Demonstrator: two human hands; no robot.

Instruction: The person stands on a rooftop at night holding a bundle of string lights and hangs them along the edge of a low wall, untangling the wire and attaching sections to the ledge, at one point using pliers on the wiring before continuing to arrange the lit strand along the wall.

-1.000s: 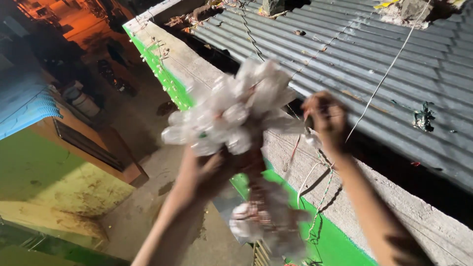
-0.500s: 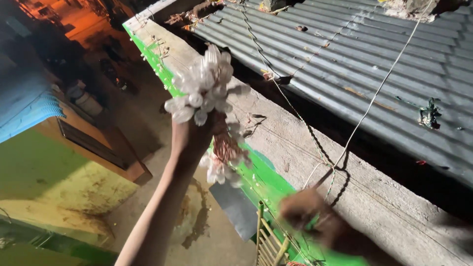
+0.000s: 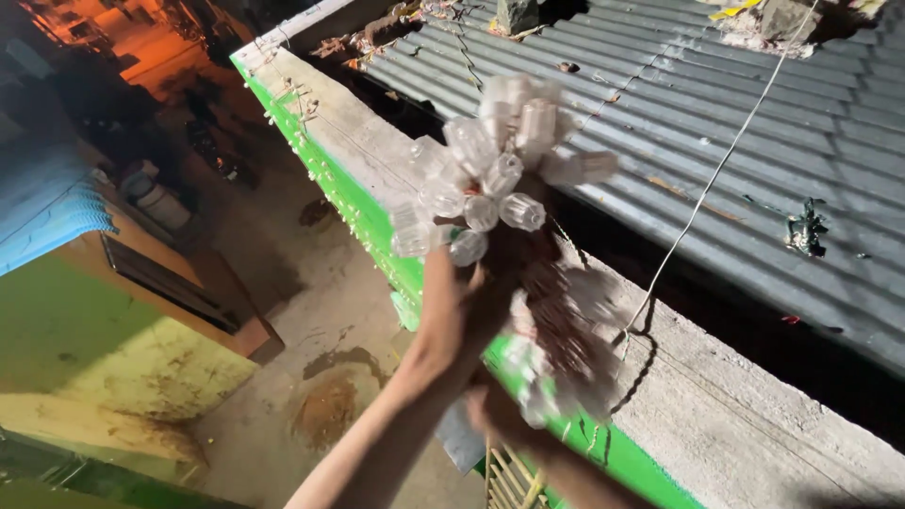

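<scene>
My left hand point(image 3: 452, 320) is raised over the ledge point(image 3: 679, 396), its fingers closed around the neck of a bunch of lights point(image 3: 495, 179). The clear, ribbed plastic caps fan out above my fist, and the rest of the string hangs in a loose, blurred tangle below it. My right hand point(image 3: 495, 415) is lower, just under that hanging tangle, at the near edge of the ledge. It is dark and partly hidden, so I cannot tell how far its fingers are open or whether they hold anything.

The ledge is bare concrete on top with a green face. More small lights trail along its far edge. A thin cord point(image 3: 716, 170) runs from the ledge across the corrugated roof point(image 3: 735, 123) beyond it. Far below lies a yard point(image 3: 311, 320).
</scene>
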